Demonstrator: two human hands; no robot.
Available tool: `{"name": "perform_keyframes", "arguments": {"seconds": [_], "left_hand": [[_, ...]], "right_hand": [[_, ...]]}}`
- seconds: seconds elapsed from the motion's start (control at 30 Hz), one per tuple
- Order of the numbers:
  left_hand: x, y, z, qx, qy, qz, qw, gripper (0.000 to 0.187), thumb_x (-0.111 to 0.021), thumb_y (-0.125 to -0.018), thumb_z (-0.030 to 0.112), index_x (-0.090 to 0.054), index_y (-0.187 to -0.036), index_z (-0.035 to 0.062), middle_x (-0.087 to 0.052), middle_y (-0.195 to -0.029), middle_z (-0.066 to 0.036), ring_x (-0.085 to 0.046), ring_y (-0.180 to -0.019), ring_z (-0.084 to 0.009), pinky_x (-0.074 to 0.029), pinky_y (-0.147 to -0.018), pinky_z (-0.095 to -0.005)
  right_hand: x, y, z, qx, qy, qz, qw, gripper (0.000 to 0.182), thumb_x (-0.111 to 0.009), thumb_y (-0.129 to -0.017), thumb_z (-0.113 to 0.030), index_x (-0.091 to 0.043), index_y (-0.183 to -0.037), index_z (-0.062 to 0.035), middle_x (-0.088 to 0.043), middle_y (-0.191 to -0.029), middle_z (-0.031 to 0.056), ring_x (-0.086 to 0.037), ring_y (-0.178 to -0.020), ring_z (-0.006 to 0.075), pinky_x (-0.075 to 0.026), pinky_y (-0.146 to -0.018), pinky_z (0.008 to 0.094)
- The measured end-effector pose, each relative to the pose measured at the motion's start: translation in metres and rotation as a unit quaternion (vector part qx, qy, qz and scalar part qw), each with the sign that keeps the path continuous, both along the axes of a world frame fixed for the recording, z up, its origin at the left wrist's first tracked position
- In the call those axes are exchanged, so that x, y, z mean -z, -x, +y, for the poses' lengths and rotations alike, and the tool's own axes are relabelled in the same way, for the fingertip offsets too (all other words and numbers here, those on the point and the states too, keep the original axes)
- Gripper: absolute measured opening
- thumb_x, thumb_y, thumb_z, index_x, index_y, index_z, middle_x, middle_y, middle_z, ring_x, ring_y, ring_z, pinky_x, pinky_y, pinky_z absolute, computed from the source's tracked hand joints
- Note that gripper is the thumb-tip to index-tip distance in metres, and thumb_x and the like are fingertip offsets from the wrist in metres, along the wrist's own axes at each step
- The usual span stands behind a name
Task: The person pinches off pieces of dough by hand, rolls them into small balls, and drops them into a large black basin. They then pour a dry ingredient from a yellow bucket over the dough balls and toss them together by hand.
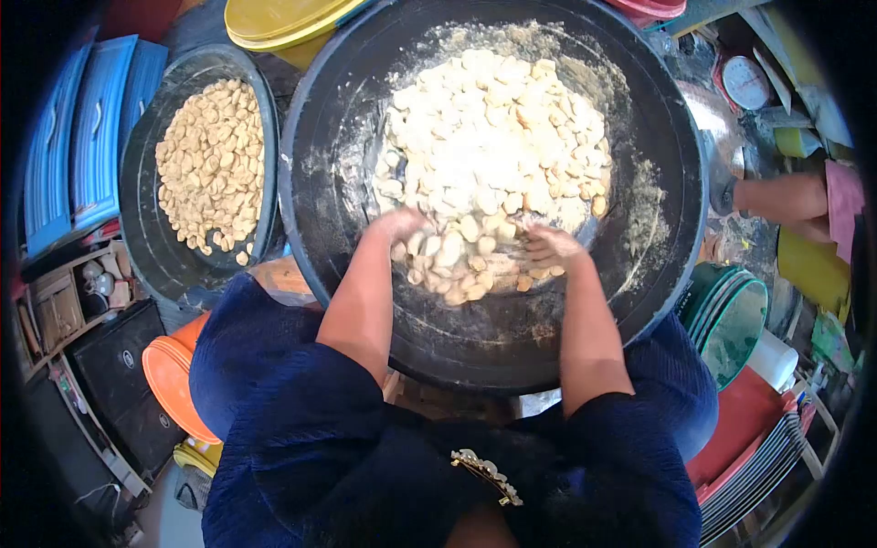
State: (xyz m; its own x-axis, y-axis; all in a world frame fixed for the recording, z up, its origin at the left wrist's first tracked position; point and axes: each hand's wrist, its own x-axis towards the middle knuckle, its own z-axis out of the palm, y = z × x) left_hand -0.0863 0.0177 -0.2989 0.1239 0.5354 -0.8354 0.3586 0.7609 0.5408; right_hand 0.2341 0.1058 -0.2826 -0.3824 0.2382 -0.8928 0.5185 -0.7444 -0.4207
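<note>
A wide black basin (676, 219) sits between my knees, its inner wall smeared with white powder. Inside lies a broad heap of pale, rounded, powder-dusted pieces (493, 137), glaring white in the middle. My left hand (404, 225) reaches into the near left side of the heap, its fingers mostly hidden among the pieces and blurred. On the near right side, my right hand (554, 245) is in among them too, palm turned inward and fingers apart. Between both hands is a looser cluster of pieces (448, 260), toward me from the main heap.
To the left stands a smaller dark basin (134, 205) holding more tan pieces. Around me are a yellow lidded bucket (283, 23), an orange lid (174, 388), green tubs (735, 320) and blue drawers (96, 128). Another person's leg (781, 198) shows at the right, near a round dial (746, 82).
</note>
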Motion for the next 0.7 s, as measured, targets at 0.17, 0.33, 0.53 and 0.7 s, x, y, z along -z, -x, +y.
{"name": "perform_keyframes", "arguments": {"seconds": [0.17, 0.33, 0.53, 0.7], "left_hand": [[0.039, 0.035, 0.012, -0.258, -0.179, 0.272, 0.910, 0.048, -0.056, -0.078, 0.044, -0.059, -0.096, -0.0008, -0.063, -0.094, -0.020, -0.061, -0.086, -0.0302, -0.046, -0.075, -0.0385], [0.071, 0.029, 0.014, -0.211, -0.068, 0.205, 0.953, 0.056, -0.054, -0.080, 0.050, -0.058, -0.098, -0.0021, -0.061, -0.082, -0.014, -0.057, -0.074, -0.0231, -0.045, -0.069, -0.0331], [0.046, -0.002, -0.021, -0.400, 0.121, -0.375, 0.828, 0.049, -0.051, -0.082, 0.048, -0.059, -0.098, 0.0024, -0.061, -0.081, -0.011, -0.059, -0.068, -0.0210, -0.050, -0.061, -0.0328], [-0.022, -0.083, -0.032, -0.349, 0.104, -0.530, 0.766, 0.051, -0.047, -0.083, 0.050, -0.058, -0.101, 0.0026, -0.062, -0.084, -0.011, -0.061, -0.074, -0.0243, -0.051, -0.065, -0.0350]], "right_hand": [[0.039, 0.011, -0.047, 0.093, 0.266, 0.066, 0.957, 0.092, -0.054, -0.070, -0.069, -0.035, -0.130, -0.0011, -0.042, -0.127, 0.0241, -0.043, -0.114, 0.0387, -0.035, -0.095, 0.0507], [0.065, 0.155, -0.096, 0.325, 0.206, 0.175, 0.906, 0.077, -0.053, -0.075, -0.062, -0.040, -0.128, -0.0078, -0.047, -0.124, 0.0164, -0.045, -0.113, 0.0304, -0.036, -0.095, 0.0468], [0.020, 0.121, -0.073, 0.249, 0.181, 0.255, 0.917, 0.043, -0.057, -0.085, -0.031, -0.047, -0.118, -0.0055, -0.057, -0.111, 0.0090, -0.056, -0.098, 0.0223, -0.043, -0.090, 0.0362], [-0.069, 0.078, -0.027, 0.057, 0.021, 0.035, 0.998, 0.074, -0.074, -0.067, -0.042, -0.046, -0.118, 0.0044, -0.059, -0.103, 0.0140, -0.057, -0.094, 0.0223, -0.047, -0.083, 0.0348]]}}
